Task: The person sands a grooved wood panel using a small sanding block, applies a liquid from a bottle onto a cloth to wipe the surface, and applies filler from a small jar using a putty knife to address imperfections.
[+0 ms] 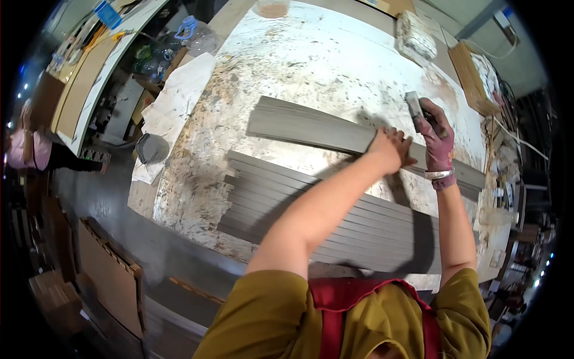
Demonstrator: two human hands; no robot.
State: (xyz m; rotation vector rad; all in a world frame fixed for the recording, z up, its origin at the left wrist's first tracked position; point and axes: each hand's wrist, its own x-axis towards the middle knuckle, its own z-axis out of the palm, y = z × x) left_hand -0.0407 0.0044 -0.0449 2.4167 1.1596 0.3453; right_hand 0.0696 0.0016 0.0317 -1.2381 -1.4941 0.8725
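My bare left hand lies on a stack of long grey strips, its fingers spread over the top near the stack's right half. My right hand, in a stained pink-purple glove with a silver bracelet at the wrist, is raised just above the strips. It grips a small grey block, perhaps a sponge or pad; its exact kind is unclear. Nearer to me, several more grey strips lie side by side, their left ends uneven. My left forearm hides part of them.
The strips rest on a paint-spotted white worktable. At its far right are a wrapped bundle and a cardboard box. A dark grey cup stands at the left edge. Another person is at far left, near cardboard panels.
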